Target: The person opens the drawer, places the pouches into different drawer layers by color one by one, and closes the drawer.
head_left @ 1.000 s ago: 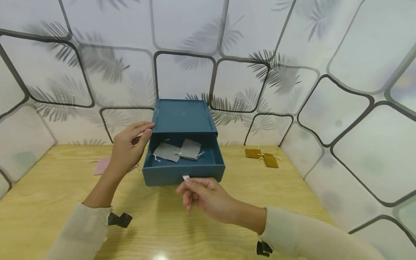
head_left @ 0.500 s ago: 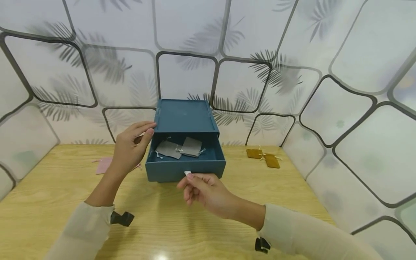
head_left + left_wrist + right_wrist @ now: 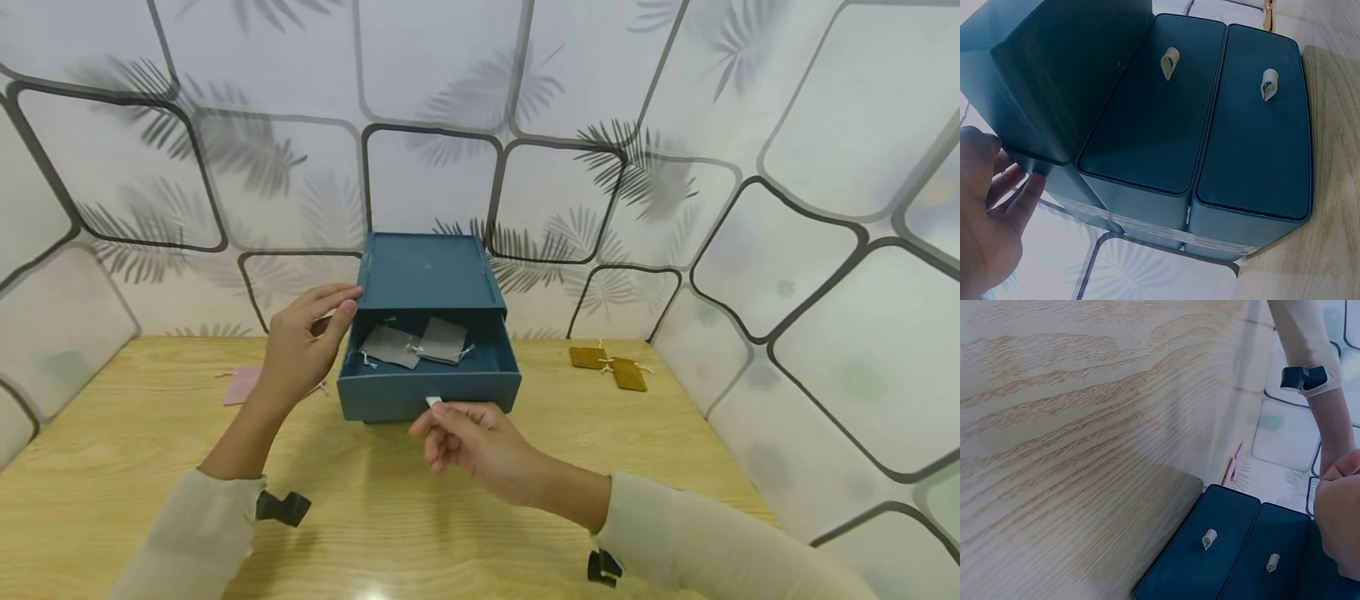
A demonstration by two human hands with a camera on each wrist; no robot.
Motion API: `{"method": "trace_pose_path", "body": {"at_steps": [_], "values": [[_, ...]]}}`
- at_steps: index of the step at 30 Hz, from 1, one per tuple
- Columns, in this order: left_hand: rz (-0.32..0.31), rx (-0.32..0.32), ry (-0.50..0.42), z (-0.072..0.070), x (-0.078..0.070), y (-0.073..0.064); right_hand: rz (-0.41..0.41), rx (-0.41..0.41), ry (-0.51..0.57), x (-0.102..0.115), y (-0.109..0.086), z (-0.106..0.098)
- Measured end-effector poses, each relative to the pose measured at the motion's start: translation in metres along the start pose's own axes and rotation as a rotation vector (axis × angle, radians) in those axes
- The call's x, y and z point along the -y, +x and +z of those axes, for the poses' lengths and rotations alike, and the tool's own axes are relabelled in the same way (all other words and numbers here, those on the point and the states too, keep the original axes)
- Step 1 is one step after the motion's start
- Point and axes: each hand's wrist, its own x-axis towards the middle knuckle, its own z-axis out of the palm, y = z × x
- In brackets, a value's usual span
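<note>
A blue drawer cabinet (image 3: 429,271) stands against the back wall with its top drawer (image 3: 382,398) pulled partway out. Inside that drawer lie two grey drawstring pouches (image 3: 442,340) with white cords. My right hand (image 3: 487,454) pinches the small white pull tab (image 3: 432,402) on the drawer front between thumb and finger. On the cabinet's upper left side rests my left hand (image 3: 303,346), its fingers extended against the wall. The left wrist view shows two lower drawers (image 3: 1154,119) flush in the cabinet, each with a pale loop tab (image 3: 1170,62).
Left of the cabinet lies a pink pouch (image 3: 242,385), partly hidden by my left arm. Two mustard drawstring pouches (image 3: 628,374) lie at the right of the wooden table (image 3: 420,533). A patterned wall covering (image 3: 427,183) encloses the back and sides.
The top drawer slid slightly inward with my right hand on its tab, then stayed nearly still over the last half second. My left hand keeps its place on the cabinet side.
</note>
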Motion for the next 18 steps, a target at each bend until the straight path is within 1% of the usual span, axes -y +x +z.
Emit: {"method": "trace_pose_path", "body": {"at_steps": [11, 18], "values": [[0.005, -0.005, -0.001, 0.0008, 0.0000, -0.0002, 0.006, -0.020, 0.009, 0.0035, 0.0020, 0.0023], [-0.007, 0.000, 0.004, -0.0001, -0.0014, -0.0001, 0.000, 0.001, 0.012, 0.0044, 0.0040, 0.0010]]}}
